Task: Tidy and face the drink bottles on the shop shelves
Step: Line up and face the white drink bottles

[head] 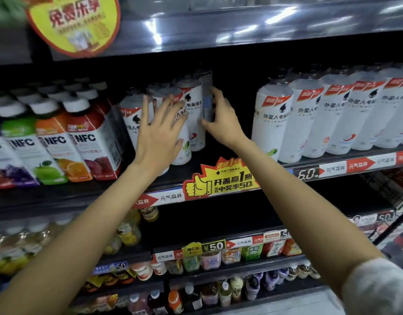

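Observation:
A cluster of white-labelled drink bottles (191,103) stands at the middle of the upper shelf (164,196). My left hand (158,137) lies flat with spread fingers against the front bottles of that cluster. My right hand (221,119) grips a slim grey-blue bottle (207,96) at the cluster's right side, thumb in front and fingers behind. A second row of the same white bottles (309,119) stands further right on the shelf, with a dark gap between the two groups.
Square NFC juice bottles (89,142) fill the shelf's left part. A yellow and red promo tag (218,180) hangs on the shelf edge below my hands. Lower shelves hold several small bottles (209,258). A round yellow sign (75,23) hangs top left.

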{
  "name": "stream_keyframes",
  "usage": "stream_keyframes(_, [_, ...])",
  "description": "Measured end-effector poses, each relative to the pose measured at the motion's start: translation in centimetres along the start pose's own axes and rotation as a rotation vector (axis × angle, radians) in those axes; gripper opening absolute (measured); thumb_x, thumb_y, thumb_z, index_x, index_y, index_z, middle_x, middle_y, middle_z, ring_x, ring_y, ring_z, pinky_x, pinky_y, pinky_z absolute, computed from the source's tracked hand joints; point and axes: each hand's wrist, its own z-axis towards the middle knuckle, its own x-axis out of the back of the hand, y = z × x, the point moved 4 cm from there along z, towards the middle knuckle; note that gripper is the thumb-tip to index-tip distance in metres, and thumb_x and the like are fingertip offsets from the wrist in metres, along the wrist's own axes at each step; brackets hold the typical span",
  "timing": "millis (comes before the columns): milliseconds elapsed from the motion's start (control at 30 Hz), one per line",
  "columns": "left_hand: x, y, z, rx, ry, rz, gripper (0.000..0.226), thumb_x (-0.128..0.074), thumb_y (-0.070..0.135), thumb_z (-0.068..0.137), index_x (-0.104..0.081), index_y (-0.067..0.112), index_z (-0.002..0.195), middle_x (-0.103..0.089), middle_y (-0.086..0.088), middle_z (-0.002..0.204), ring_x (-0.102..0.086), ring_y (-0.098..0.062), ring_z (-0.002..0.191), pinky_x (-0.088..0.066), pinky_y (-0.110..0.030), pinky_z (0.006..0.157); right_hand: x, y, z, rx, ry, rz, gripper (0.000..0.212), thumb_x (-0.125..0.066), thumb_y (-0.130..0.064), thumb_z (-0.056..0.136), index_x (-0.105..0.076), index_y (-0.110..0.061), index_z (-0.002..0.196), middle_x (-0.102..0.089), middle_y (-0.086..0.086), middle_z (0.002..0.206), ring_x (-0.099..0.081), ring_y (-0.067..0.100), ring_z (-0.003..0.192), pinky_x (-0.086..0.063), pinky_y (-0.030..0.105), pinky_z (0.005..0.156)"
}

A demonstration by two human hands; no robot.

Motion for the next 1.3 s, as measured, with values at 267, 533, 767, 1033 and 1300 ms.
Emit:
stream_keyframes(267, [0.3,-0.4,0.1,-0.018,0.135,-0.073,0.049,-0.072,0.027,0.074,-0.06,0.011,0.119,-0.054,-0.009,0.135,-0.037,-0.029,0.132,-0.007,-0.055,0.114,-2.3,0.7,3.8,-0.083,-0.077,0.274,0.087,-0.08,-0.015,0.076,-0.025,-0.008,0.143,-0.053,0.009,0.132,-0.052,0.012,0.109,-0.047,0.025,0.091])
stream_keyframes(533, [1.1,1.2,1.2,0.077,0.212,-0.591,0.053,-0.061,0.012,0.084,-0.049,0.006,0.134,-0.05,-0.016,0.137,-0.046,-0.028,0.123,-0.043,-0.039,0.101,-0.2,1.2,1.4,-0.042,0.005,0.12,0.088,-0.075,-0.022,0.08,-0.019,-0.007,0.146,-0.054,0.011,0.134,-0.054,0.028,0.121,-0.046,0.043,0.097])
stream_keyframes(767, [-1.3,5.4,3.7,0.394,-0.157,-1.084,0.084,-0.052,0.015,0.097,0.012,0.006,0.15,-0.017,-0.018,0.158,-0.031,-0.032,0.141,-0.031,-0.039,0.114,3.2,1.6,-1.7,0.004,0.055,-0.075,0.072,-0.062,-0.009,0.089,-0.019,-0.002,0.147,-0.061,0.02,0.122,-0.059,0.035,0.11,-0.046,0.035,0.085])
stream_keyframes(1033, [-3.2,7.3,5.8,0.391,-0.362,-1.235,0.092,-0.058,0.035,0.093,0.01,0.017,0.153,-0.007,-0.016,0.159,-0.026,-0.03,0.142,-0.029,-0.045,0.112,8.0,-0.1,-7.3,0.249,0.575,-0.419,0.021,-0.053,-0.002,0.087,-0.069,-0.006,0.1,-0.071,0.007,0.083,-0.066,0.026,0.067,-0.049,0.031,0.051])
stream_keyframes(1300, [-3.3,9.1,8.7,0.48,-0.32,-1.342,0.085,-0.071,0.027,0.086,-0.014,0.008,0.146,-0.03,-0.016,0.146,-0.038,-0.032,0.133,-0.036,-0.038,0.103,10.9,4.6,-8.4,0.025,0.598,-0.438,0.057,-0.068,-0.042,0.083,-0.052,-0.013,0.13,-0.046,0.017,0.126,-0.041,0.032,0.112,-0.043,0.04,0.089])
